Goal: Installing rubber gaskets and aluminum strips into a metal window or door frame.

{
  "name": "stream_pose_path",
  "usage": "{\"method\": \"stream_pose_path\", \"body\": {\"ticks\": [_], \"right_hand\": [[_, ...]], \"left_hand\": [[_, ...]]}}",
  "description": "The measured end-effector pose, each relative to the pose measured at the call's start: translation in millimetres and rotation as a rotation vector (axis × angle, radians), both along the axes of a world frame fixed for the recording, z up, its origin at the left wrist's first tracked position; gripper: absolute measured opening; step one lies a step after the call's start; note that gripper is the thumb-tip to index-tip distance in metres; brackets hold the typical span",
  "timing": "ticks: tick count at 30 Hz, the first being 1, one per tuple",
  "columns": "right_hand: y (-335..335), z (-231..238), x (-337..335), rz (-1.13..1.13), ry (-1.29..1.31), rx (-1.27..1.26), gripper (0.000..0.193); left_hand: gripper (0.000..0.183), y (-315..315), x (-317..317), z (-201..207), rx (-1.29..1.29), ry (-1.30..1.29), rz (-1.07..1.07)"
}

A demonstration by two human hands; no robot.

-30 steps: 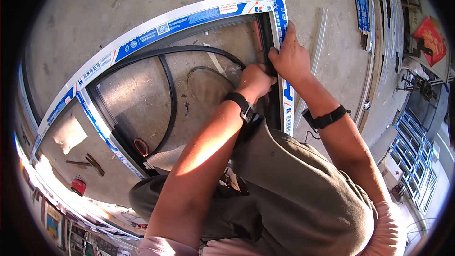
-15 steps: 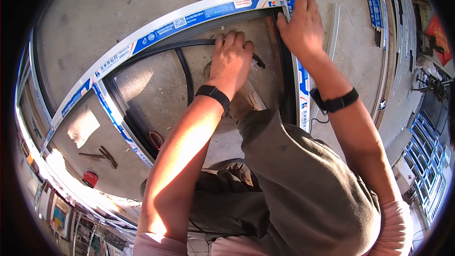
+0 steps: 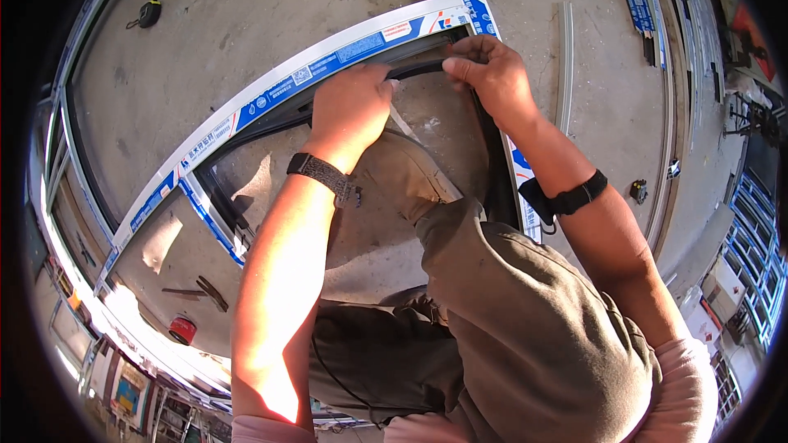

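Along the underside of the curved-looking crossbar point(image 3: 355, 51), wrapped in blue and white film, both hands were at work on a black strip point(image 3: 420, 70). That strip lay just below the bar, inside the frame opening, and spanned the gap between the hands. The left hand point(image 3: 353, 107) was bent against the bar with its back upward, its thumb pointing toward the strip; its fingertips were hidden, so whether it gripped anything could not be told. The right hand point(image 3: 494, 80), near the corner with the side bar point(image 3: 483, 20), had thumb and forefinger drawn together on the strip, the other fingers loosely curled. On the floor to the left, a red tin point(image 3: 182, 331) stood near a plier-like tool point(image 3: 211, 294); its contents were too small to make out. Beyond the crossbar, another opening of the frame enclosed a tape measure point(image 3: 149, 14) lying on the concrete.
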State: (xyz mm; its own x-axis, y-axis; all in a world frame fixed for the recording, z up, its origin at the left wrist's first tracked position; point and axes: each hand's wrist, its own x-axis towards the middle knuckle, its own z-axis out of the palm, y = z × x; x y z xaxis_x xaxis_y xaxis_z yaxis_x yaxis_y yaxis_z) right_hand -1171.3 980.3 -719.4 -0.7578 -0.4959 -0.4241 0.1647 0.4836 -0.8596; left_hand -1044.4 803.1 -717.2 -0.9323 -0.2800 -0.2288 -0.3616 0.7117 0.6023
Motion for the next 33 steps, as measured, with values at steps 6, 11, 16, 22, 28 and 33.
{"method": "stream_pose_path", "body": {"ticks": [6, 11, 16, 22, 28, 33], "right_hand": [[-26.4, -6.5, 31.6, -0.545, -0.581, -0.294, 0.022], [-42.7, -23.1, 23.1, -0.584, -0.648, -0.327, 0.017], [-58.9, -27.6, 26.0, -0.525, -0.689, -0.402, 0.015], [-56.3, -40.6, 16.4, -0.415, -0.681, -0.337, 0.017], [-49.7, -46.9, 5.4, -0.312, -0.745, -0.284, 0.019], [-61.7, -37.9, 16.6, -0.289, -0.659, -0.205, 0.019]], "left_hand": [[0.028, -10.2, -1.1, 10.8, -0.079, -0.086, -0.085], [0.028, -17.8, -2.5, 16.4, -0.128, -0.081, -0.158], [0.029, -21.5, -23.9, 45.1, -0.248, -0.383, -0.305], [0.032, -27.1, -59.1, 37.4, -0.194, 0.078, -0.131], [0.043, -15.5, -91.2, 3.4, -0.121, 0.032, -0.153], [0.051, -0.9, -95.4, -16.5, -0.241, 0.025, -0.125]]}}
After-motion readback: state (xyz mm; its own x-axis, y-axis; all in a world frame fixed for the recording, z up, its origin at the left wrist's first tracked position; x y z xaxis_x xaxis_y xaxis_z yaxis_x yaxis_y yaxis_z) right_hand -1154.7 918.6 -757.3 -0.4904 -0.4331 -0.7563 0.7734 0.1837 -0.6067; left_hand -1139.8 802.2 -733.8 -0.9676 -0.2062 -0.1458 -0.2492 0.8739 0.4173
